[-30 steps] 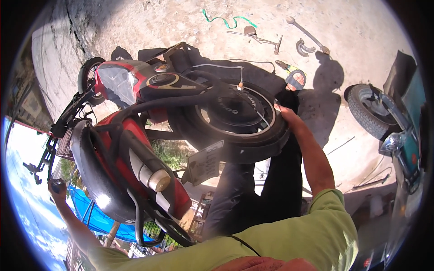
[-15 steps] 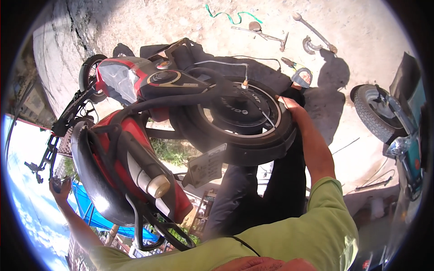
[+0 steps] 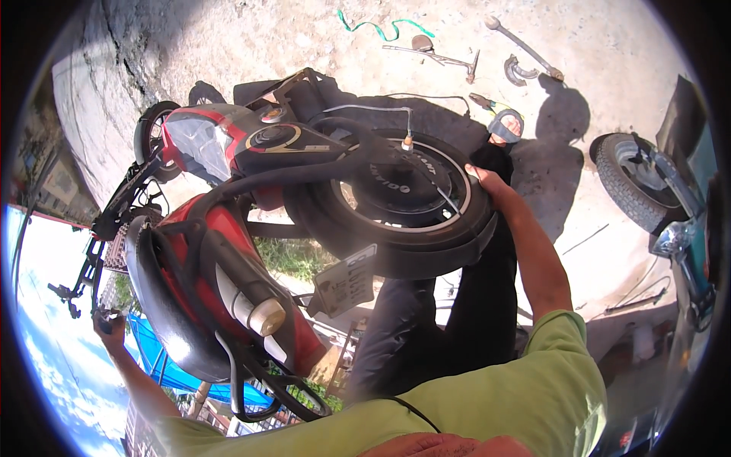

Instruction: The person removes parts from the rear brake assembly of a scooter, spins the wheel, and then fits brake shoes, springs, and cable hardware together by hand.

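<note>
A red and black motorbike (image 3: 221, 221) stands in front of me, with its rear wheel (image 3: 403, 190) at the middle of the view. My right hand (image 3: 487, 183) grips the right-hand edge of the rear tyre (image 3: 478, 217); the fingers' far side is hidden. At the far left, my left hand (image 3: 111, 327) is wrapped round the handlebar grip (image 3: 106, 314). A grey cable (image 3: 373, 109) runs to a fitting (image 3: 407, 143) beside the black hub (image 3: 396, 175). The number plate (image 3: 343, 282) hangs near my legs, and the black seat (image 3: 156, 297) lies between my arms.
On the sunlit ground lie a wrench (image 3: 525, 49), a T-handled tool (image 3: 470, 68), curved brake shoes (image 3: 518, 71), pliers (image 3: 481, 101) and a green strap (image 3: 388, 34). Another vehicle's wheel (image 3: 636, 179) stands at the right. My sandalled foot (image 3: 505, 124) is beside the tyre.
The whole view has shifted slightly. Both hands keep their places on the grip and the tyre; no clear turning of the wheel shows.
</note>
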The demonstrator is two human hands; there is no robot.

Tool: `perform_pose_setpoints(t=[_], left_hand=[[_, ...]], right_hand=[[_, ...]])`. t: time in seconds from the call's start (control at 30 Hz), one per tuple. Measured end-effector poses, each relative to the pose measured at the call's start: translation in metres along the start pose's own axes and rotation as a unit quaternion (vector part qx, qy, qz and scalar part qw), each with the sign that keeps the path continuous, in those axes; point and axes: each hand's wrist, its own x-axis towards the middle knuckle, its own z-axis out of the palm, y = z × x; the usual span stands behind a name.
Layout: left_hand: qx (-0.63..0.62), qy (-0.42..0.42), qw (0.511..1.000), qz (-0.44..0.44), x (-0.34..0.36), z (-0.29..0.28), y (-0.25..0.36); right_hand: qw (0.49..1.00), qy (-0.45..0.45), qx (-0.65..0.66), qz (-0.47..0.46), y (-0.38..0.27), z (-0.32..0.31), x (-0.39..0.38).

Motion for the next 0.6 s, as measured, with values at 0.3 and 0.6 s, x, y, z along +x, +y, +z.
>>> perform_pose_setpoints(t=[0.3, 0.6], left_hand=[[-0.275, -0.002, 0.935, -0.224, -0.002, 0.040, 0.016], [-0.468, 0.011, 0.724, -0.507, 0.008, 0.044, 0.049]], right_hand=[[0.998, 0.053, 0.000, 0.029, -0.008, -0.002, -0.020], [0.999, 0.031, -0.012, -0.003, -0.014, -0.013, -0.009]])
